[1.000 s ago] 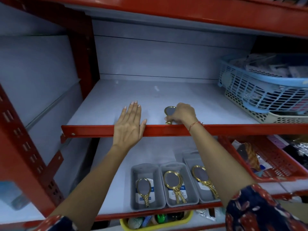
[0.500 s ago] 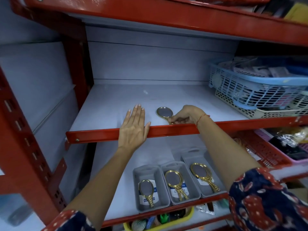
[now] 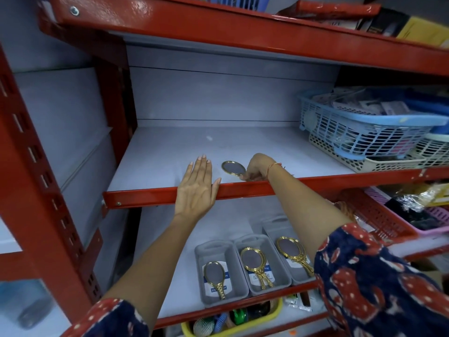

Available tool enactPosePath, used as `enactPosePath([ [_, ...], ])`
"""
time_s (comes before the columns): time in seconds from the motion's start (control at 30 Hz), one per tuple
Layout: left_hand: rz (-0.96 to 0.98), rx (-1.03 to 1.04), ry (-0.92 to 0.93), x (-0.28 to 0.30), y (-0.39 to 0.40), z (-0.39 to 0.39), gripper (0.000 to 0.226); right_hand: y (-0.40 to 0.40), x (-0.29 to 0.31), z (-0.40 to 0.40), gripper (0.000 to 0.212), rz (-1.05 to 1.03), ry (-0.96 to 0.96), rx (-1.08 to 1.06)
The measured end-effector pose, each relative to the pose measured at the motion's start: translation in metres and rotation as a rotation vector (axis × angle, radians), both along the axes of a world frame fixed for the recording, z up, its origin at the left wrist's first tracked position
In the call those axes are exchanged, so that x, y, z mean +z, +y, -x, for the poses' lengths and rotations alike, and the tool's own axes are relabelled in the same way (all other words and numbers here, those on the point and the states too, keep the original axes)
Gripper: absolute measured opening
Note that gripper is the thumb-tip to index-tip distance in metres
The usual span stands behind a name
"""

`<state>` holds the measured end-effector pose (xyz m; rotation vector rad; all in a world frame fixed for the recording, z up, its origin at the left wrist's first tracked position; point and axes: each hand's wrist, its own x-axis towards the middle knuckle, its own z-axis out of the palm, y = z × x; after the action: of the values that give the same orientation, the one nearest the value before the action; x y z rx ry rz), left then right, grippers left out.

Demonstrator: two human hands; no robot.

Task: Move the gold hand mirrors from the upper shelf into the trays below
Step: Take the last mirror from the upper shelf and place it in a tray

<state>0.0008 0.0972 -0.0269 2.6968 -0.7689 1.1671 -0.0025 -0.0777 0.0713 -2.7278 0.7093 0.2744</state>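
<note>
The upper shelf holds one last gold hand mirror, its handle pinched by the right hand at 3 o'clock, the left hand flat and empty at 9 o'clock, while three grey trays below already hold mirrors.

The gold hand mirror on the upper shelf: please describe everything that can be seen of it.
The gold hand mirror lies flat on the pale grey upper shelf, near its red front edge. Its oval glass looks dark grey inside a thin, shiny, metal-looking gold rim. The handle points toward the right hand, whose fingers close around it and hide it. The left hand rests flat on the shelf beside the mirror, apart from it.
</note>
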Motion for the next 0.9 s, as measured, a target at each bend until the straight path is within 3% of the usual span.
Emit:
enactPosePath([
  [0.2,0.007,-0.012,0.055,-0.001,0.001,0.0,0.068,-0.003,-0.001,0.002,0.032,-0.173,-0.023,-0.02],
  [0.33,0.051,-0.048,0.055,-0.004,0.004,0.008,0.064,-0.017,0.007,0.015,0.025,-0.648,-0.25,-0.187],
  [0.43,0.141,-0.112,0.078,-0.022,0.01,0.03,0.056,-0.023,0.012,0.053,0.01,-0.963,-0.408,-0.19],
  [0.57,0.217,-0.144,0.218,-0.058,0.012,0.061,0.062,-0.028,-0.008,0.113,0.009,-1.115,-0.419,-0.147],
  [0.7,0.29,-0.223,0.461,-0.102,0.005,0.089,0.069,-0.029,-0.052,0.151,0.016,-1.211,-0.363,-0.171],
  [0.9,0.73,-0.216,1.026,-0.121,-0.004,0.127,0.052,-0.029,-0.138,0.162,0.025,-1.28,-0.182,-0.31],
])
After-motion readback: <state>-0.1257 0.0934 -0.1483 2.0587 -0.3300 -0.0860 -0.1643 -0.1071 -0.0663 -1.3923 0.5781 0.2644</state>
